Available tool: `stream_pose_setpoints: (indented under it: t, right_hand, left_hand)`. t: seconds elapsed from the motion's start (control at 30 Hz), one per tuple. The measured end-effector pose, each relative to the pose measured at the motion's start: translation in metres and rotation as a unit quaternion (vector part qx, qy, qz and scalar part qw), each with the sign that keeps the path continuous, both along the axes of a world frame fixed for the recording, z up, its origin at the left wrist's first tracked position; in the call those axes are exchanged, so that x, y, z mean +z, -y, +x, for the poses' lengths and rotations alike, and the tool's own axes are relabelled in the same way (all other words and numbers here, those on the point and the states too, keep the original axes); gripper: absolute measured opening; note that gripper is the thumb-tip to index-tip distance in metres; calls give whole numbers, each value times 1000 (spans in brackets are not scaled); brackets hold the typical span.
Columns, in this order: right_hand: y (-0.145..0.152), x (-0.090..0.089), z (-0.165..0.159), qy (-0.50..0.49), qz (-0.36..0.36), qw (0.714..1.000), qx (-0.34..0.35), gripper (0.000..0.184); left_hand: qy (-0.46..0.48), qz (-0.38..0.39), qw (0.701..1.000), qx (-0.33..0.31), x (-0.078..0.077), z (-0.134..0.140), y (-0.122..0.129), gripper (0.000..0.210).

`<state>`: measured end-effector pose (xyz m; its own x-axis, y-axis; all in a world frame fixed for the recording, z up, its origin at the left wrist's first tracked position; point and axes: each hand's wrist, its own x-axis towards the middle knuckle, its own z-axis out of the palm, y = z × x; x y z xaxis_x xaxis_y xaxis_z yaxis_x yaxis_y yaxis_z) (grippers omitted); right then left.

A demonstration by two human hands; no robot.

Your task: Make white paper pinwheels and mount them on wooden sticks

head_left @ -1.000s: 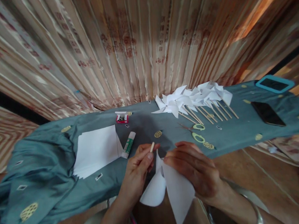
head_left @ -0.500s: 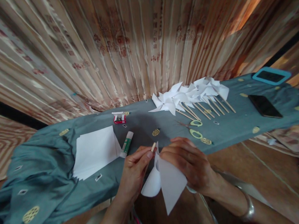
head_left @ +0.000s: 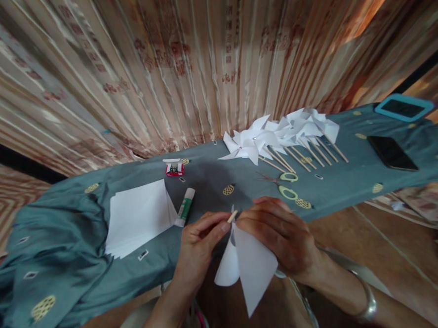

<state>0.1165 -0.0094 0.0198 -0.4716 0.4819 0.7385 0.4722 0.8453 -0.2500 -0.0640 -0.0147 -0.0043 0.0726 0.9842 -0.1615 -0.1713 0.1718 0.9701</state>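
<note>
My left hand pinches a thin wooden stick between thumb and fingers, its pale tip sticking out past them. My right hand is closed on a white paper pinwheel, whose folded blades hang down between both hands. The stick's tip lies against the pinwheel's upper part; whether they are joined, I cannot tell. Finished-looking paper pinwheels on sticks lie in an overlapping row beyond my right hand. Nearer to it, scissors with green handles rest on the cloth.
A stack of white paper, a glue stick and an open red box of small metal pieces sit on the left of the green cloth. To the right lie a black phone and a blue-framed device. A curtain hangs behind.
My left hand has shifted slightly right, and the stick has tilted toward the right, closer to the pinwheel. The pinwheel has moved a little right with my right hand.
</note>
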Motion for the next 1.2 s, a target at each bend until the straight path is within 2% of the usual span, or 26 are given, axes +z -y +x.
stream_pose_setpoints:
  t: [0.43,0.9,1.0,1.2]
  right_hand:
    - [-1,0,0,11,2,1000,-9,27]
    - [-2,-3,1,12,-3,1000,-13,30]
    - [-3,-5,2,-3,-29,1000,-4,26]
    - [-9,-18,-1,-84,-151,985,11,20]
  left_hand:
    - [-34,71,997,8,-1,-1,-3,10]
    - [-76,77,994,18,2,-2,-1,9]
    - [-93,95,991,22,3,-3,-2,10]
    - [-124,122,985,13,-1,-5,-3,9]
